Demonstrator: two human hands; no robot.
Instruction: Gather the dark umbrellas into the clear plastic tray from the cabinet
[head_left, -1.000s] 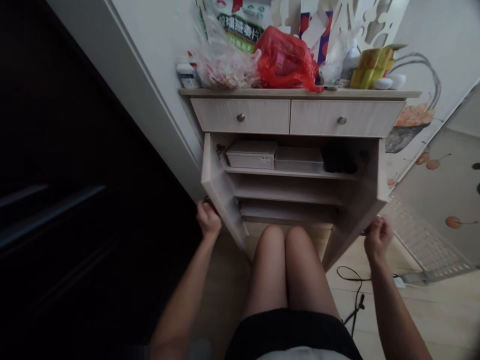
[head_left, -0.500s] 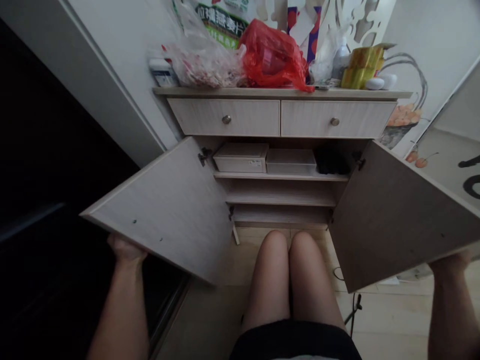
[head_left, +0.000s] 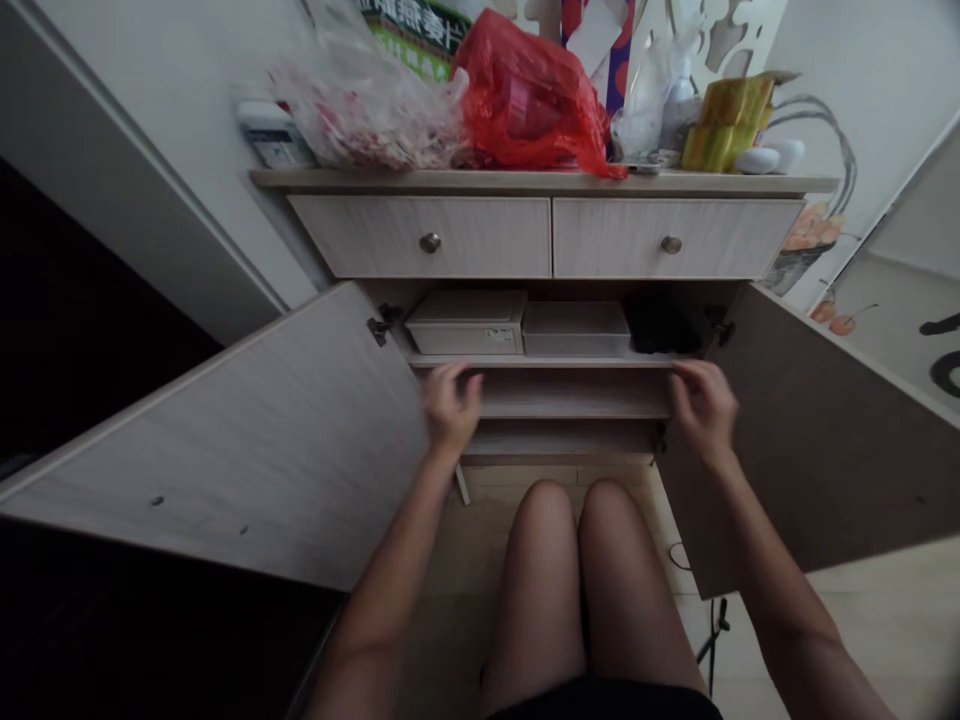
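A pale wooden cabinet (head_left: 487, 236) stands before me with both lower doors swung wide: the left door (head_left: 247, 430) and the right door (head_left: 825, 440). My left hand (head_left: 451, 405) reaches in at the left of the shelves, fingers loosely curled, holding nothing, just below the top shelf (head_left: 547, 361). My right hand (head_left: 701, 408) hovers at the right end of the same shelf, fingers apart and empty. On the top shelf sit a white lidded box (head_left: 466, 323), a grey box (head_left: 576, 329) and a dark item (head_left: 667, 322). The lower shelves look bare.
The cabinet top carries a red plastic bag (head_left: 529, 100), a clear bag (head_left: 375, 120), a yellow-green pack (head_left: 731, 120) and small bottles. Two drawers with round knobs are closed. My knees (head_left: 570, 560) are close to the cabinet. A black cable (head_left: 712, 625) lies on the floor at the right.
Both doors have been swung from part open to wide open. My hands have let go of the door edges and moved inward to the shelves.
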